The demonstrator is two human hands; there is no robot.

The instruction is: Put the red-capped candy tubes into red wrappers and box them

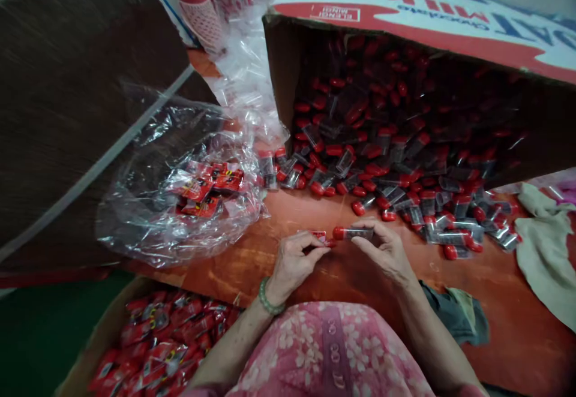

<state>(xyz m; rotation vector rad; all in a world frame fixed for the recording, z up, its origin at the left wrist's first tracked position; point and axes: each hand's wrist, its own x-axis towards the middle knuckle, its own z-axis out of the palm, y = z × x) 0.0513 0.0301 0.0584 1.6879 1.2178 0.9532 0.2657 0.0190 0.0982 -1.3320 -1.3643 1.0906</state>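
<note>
My left hand [297, 262], with a green beaded bracelet on its wrist, pinches a small red packet [318, 236] between thumb and fingertips. Just to its right, my right hand [382, 250] holds a clear tube with a red cap [353, 232] lengthwise, the cap pointing left toward the packet. The two things are close but appear apart. Behind my hands, many similar red-capped tubes [391, 169] spill from an open carton [450, 40] lying on its side. A clear plastic bag [148, 205] at the left holds several red printed packets [207, 187].
The table [288, 211] is reddish brown. Below its edge at the lower left stands a container of red packets [166, 337]. A pale cloth [542, 247] and dark green cloth [454, 316] lie at the right. A bottle in white netting [200, 10] stands at the back left.
</note>
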